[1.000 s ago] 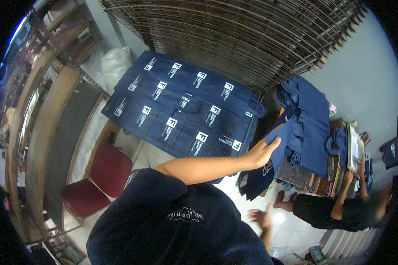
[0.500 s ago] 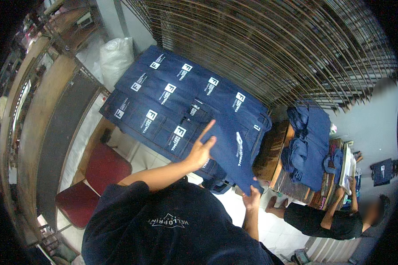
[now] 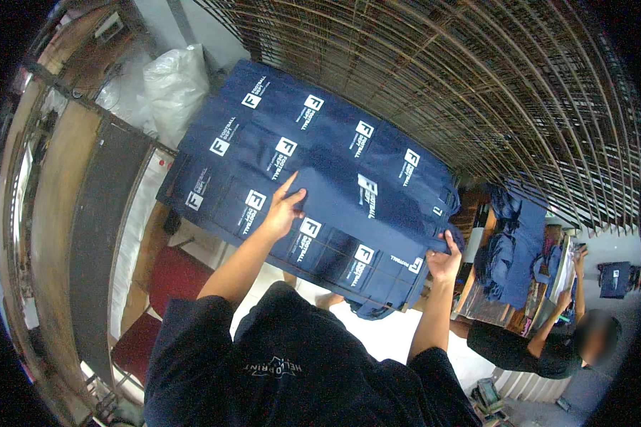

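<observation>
A navy cloth piece (image 3: 335, 203) with a white print stretches between my two hands over a table-wide layer of similar printed navy pieces (image 3: 242, 167). My left hand (image 3: 283, 215) has its left edge, the index finger stretched out and the thumb over the cloth; the other fingers are partly hidden. At the right end, my right hand (image 3: 444, 263) grips the cloth beside a dark strap-like part, with thumb and forefinger raised. The held piece lies low over the layer; whether it touches everywhere I cannot tell.
A rack of thin slats (image 3: 420, 64) rises along the far side. A white plastic sack (image 3: 174, 89) stands behind the table's left end, red chairs (image 3: 181, 277) at near left. To the right, a wooden table (image 3: 481, 306) bears navy pieces; a co-worker (image 3: 527, 349) handles a pale board (image 3: 565, 274).
The cloth piece has swung from hanging at a slant to lying nearly flat over the layer. My left hand went left, my right hand up and to the right.
</observation>
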`<move>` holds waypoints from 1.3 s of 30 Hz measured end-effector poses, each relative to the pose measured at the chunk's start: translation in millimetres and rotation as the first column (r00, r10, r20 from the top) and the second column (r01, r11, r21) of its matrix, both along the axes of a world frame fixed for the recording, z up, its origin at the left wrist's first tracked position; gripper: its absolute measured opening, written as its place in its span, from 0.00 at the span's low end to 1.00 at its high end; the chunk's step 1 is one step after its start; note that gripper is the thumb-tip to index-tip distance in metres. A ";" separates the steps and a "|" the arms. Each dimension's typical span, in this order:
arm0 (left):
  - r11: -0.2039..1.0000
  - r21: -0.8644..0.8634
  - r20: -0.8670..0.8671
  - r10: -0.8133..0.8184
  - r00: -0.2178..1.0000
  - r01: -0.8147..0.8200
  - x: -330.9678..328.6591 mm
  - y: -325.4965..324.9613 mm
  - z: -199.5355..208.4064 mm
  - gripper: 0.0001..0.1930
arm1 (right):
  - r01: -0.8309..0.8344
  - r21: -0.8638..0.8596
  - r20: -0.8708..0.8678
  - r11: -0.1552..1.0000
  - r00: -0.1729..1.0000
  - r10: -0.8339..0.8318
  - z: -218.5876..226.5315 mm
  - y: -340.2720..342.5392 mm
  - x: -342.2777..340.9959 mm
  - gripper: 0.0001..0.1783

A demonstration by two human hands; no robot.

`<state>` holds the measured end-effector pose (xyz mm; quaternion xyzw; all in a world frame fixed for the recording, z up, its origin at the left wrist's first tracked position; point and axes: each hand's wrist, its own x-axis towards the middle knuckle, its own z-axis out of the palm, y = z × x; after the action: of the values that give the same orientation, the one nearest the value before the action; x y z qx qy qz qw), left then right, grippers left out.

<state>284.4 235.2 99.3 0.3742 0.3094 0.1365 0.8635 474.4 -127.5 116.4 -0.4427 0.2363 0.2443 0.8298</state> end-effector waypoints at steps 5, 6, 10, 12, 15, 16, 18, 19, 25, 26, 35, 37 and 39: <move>0.975 0.221 -0.236 0.065 0.970 -0.012 11.4 28.3 -89.4 0.24 | -0.135 -0.175 -0.041 0.975 0.991 0.130 -75.3 -10.5 27.1 0.07; 0.963 0.270 -0.298 0.072 0.952 0.011 15.0 31.0 -105.2 0.25 | -0.092 -0.296 -0.098 0.951 0.993 0.065 -100.3 -7.4 30.3 0.11; 0.882 0.445 -0.522 0.113 0.846 0.157 16.1 39.6 -169.8 0.22 | -0.002 -0.458 -0.180 0.889 0.980 -0.090 -142.5 14.0 28.4 0.28; 0.817 0.537 -0.556 0.155 0.817 0.210 10.5 42.5 -192.3 0.20 | 0.012 -0.500 -0.140 0.866 0.986 -0.095 -138.4 37.1 22.1 0.23; 0.691 0.664 -0.574 0.225 0.788 0.286 3.4 46.7 -213.0 0.20 | 0.016 -0.513 -0.094 0.858 0.993 -0.075 -137.6 44.5 18.7 0.16; 0.668 0.673 -0.592 0.229 0.773 0.317 7.6 44.2 -200.2 0.20 | 0.028 -0.526 -0.098 0.850 0.991 -0.093 -138.2 40.5 17.3 0.14; 0.640 0.687 -0.612 0.255 0.749 0.343 9.8 45.0 -191.0 0.19 | 0.028 -0.547 -0.107 0.837 0.989 -0.103 -139.3 40.8 16.7 0.11; 0.637 0.690 -0.615 0.267 0.742 0.343 9.5 46.1 -190.7 0.19 | 0.022 -0.541 -0.100 0.841 0.991 -0.090 -138.9 42.5 16.0 0.10; 0.652 0.661 -0.657 0.264 0.706 0.371 10.8 47.9 -173.8 0.19 | 0.050 -0.528 -0.072 0.848 0.992 -0.103 -136.2 49.5 7.9 0.18; 0.667 0.644 -0.666 0.245 0.704 0.376 11.4 48.5 -172.1 0.19 | 0.066 -0.518 -0.073 0.853 0.990 -0.121 -140.4 47.1 7.7 0.22; 0.561 0.749 -0.598 0.343 0.724 0.353 5.3 53.3 -217.9 0.19 | 0.076 -0.516 -0.085 0.853 0.987 -0.140 -138.8 48.6 2.6 0.29; 0.600 0.737 -0.587 0.339 0.735 0.311 3.6 54.4 -227.9 0.19 | 0.065 -0.485 -0.069 0.872 0.991 -0.113 -140.4 45.4 0.6 0.35; 0.588 0.751 -0.571 0.347 0.744 0.302 0.2 56.1 -235.8 0.19 | 0.078 -0.456 -0.041 0.887 0.993 -0.108 -149.2 40.5 0.8 0.35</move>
<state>284.6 291.3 -136.5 0.7417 0.5047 0.1299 0.4222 475.2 -87.0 -32.8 -0.6039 0.3346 0.1568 0.7062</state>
